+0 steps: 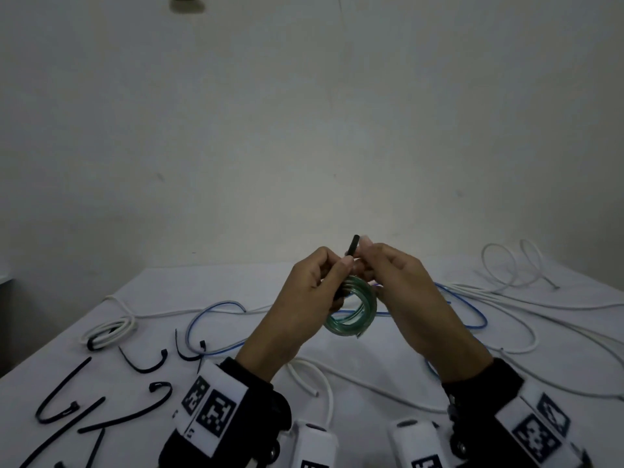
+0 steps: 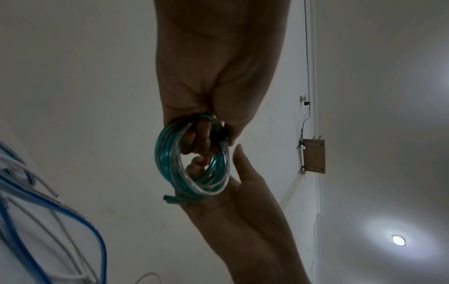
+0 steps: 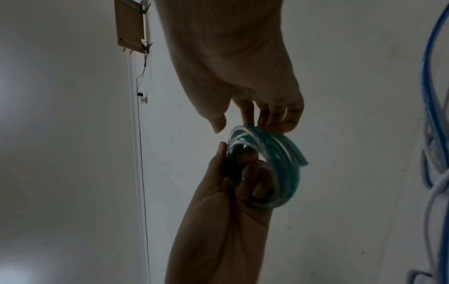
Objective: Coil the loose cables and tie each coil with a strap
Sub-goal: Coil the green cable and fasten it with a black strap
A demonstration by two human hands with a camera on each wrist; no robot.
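both hands up above the counter (image 1: pixel 337 393) middle. left hand (image 1: pixel 304 298) grips the green coil (image 1: pixel 354 315), fingers curled through its loop. right hand (image 1: pixel 405 292) pinches the black strap (image 1: pixel 354 245) at the coil's top, strap end sticking up between the two hands. coil hangs clear of the counter. spare black straps (image 1: pixel 101 400) lie by the near left corner, tied white coil (image 1: pixel 111 329) at the left edge, loose white cables (image 1: pixel 526 298) and blue cable (image 1: pixel 216 309) across the middle and right.
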